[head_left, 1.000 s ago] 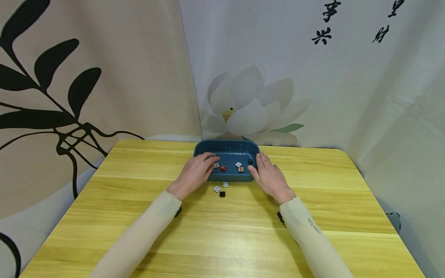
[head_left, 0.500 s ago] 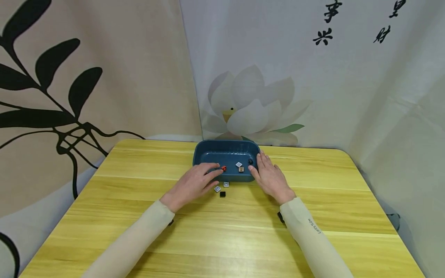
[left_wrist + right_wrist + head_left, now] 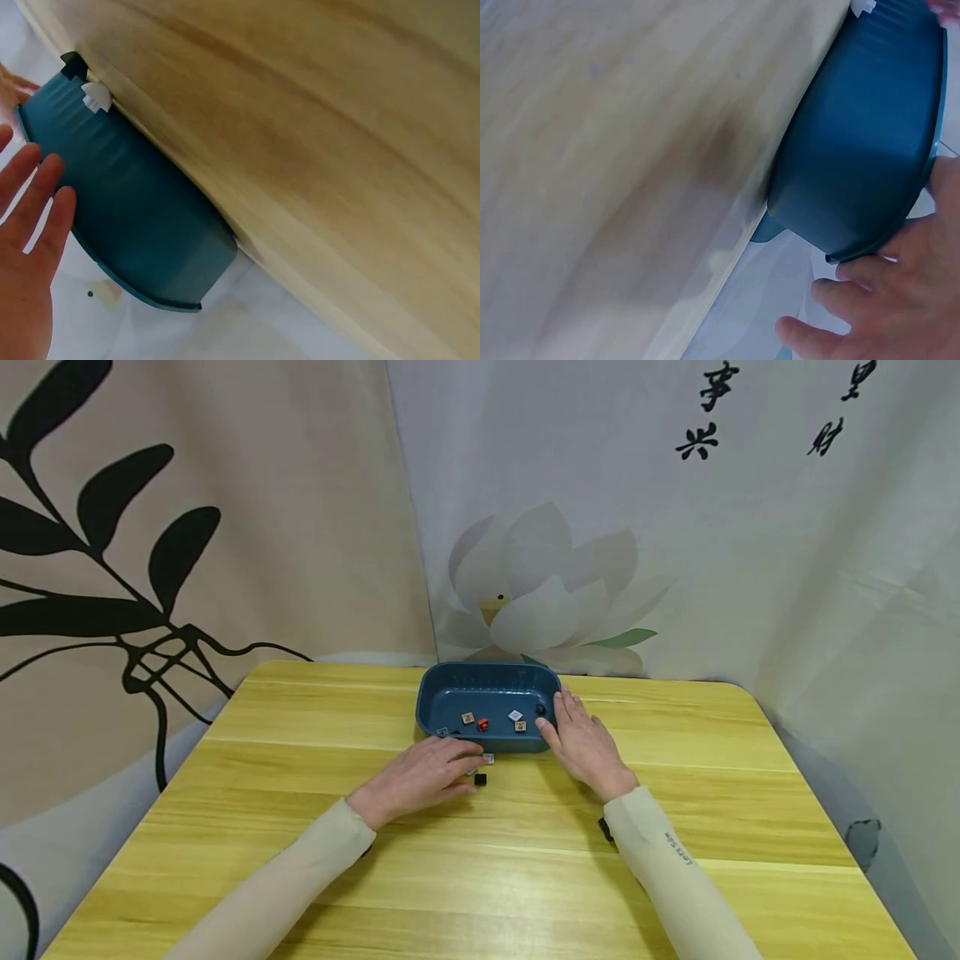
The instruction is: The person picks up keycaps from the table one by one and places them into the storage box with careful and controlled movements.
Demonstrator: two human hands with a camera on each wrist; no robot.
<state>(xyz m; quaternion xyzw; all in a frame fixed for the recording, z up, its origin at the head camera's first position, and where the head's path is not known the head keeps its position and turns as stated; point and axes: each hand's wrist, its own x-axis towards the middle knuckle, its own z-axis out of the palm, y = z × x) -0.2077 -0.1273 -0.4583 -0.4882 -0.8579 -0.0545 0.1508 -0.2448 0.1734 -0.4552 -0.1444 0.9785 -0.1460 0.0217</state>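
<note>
A blue rectangular tray (image 3: 442,673) stands near the table's far edge. Inside lie several small square pieces, among them a red one (image 3: 483,724), a tan one (image 3: 521,727) and a white one (image 3: 515,715). My left hand (image 3: 420,775) is low in front of the tray, its fingers extended beside a white piece (image 3: 489,758). Another white piece is partly hidden by its fingers, and a black piece (image 3: 481,779) lies close by. With its thumb over the rim and its fingers along the outer side, my right hand (image 3: 581,747) holds the tray's right end.
The wooden table (image 3: 495,877) extends toward me and to both sides. Behind it hangs a pale cloth backdrop (image 3: 300,527) with printed leaves, a flower and dark characters. The tray stands close to that backdrop.
My left hand has come out of the tray, back toward me and down to the loose pieces on the table. Pieces at the tray's left show again. My right hand stays in place.
</note>
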